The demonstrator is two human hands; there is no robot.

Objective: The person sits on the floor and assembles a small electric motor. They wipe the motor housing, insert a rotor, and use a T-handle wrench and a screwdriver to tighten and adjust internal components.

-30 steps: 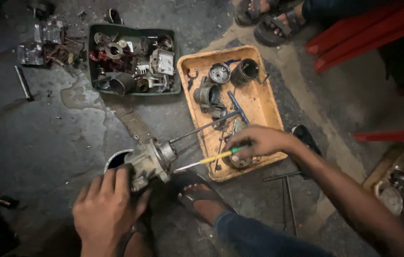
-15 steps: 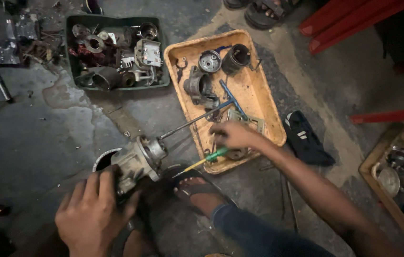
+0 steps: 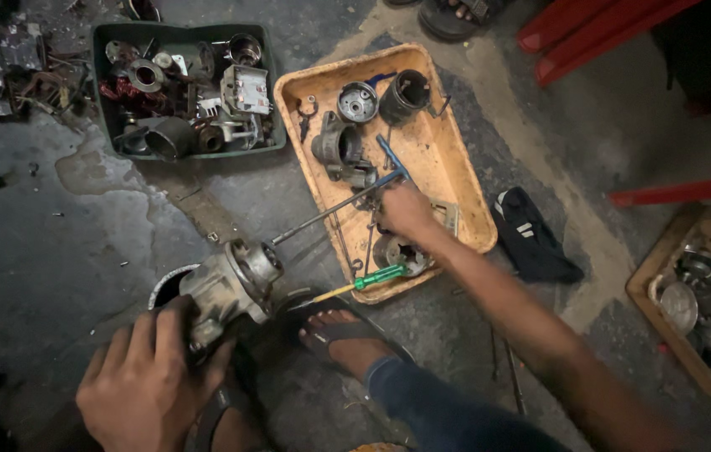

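Two hands: both busy, well apart, on a dirty concrete floor.
Green bin [image 3: 104, 92]: far left, heaped with loose metal parts; untouched.
Left hand [image 3: 150, 385]: near left, fingers wrapped tight over the back of the motor housing [image 3: 226, 289], which sits on a round can [image 3: 163, 289].
Rod [image 3: 330, 209]: sticks out of the housing's front and slants up right into the orange tray [image 3: 456, 167]; if the housing rolls, it may sweep the tray's parts about.
Screwdriver [image 3: 368, 280]: green handle, resting across the tray's near rim just beyond the sandalled foot [image 3: 343, 331]; a nudge could tip it off.
Right hand [image 3: 406, 209]: inside the tray, closed over something small by the rod's far end; what it grips I cannot tell.
Grip risk: greasy metal, one-handed hold, housing could slip off the can.
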